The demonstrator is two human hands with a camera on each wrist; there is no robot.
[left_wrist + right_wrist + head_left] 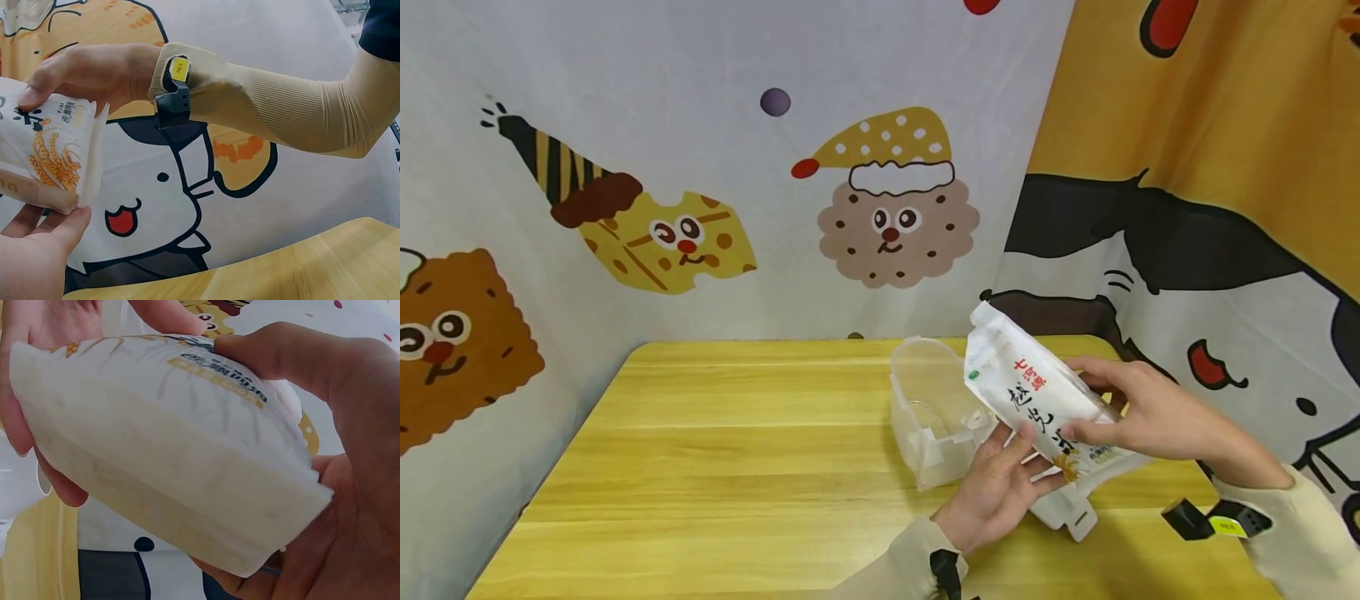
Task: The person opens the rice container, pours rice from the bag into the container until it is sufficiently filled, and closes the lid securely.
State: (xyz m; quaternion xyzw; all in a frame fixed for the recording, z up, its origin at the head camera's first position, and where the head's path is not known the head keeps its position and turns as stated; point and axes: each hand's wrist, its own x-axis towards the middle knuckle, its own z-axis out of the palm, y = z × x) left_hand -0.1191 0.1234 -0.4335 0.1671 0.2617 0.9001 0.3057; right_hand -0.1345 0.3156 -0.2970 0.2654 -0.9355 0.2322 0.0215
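Note:
A white rice bag (pixel 1037 392) with black and red characters is held tilted in the air between both hands. My right hand (pixel 1150 412) grips its right side, thumb on the printed face. My left hand (pixel 996 492) holds the lower left edge between the thumb and the fingers, partly behind the bag. The right wrist view shows the plain bottom end of the bag (pixel 169 456). Behind the left hand stands a clear plastic container (pixel 906 417), open at the top. Below the bag lies a white plastic lid-like piece (pixel 1063 508), mostly hidden by the bag and hand.
The container and the white piece are on a wood-grain table (pixel 722 467). A printed cartoon curtain (pixel 700 83) hangs behind the table and along its sides. Dark devices are strapped to both wrists, such as the right wrist camera (pixel 1187 518).

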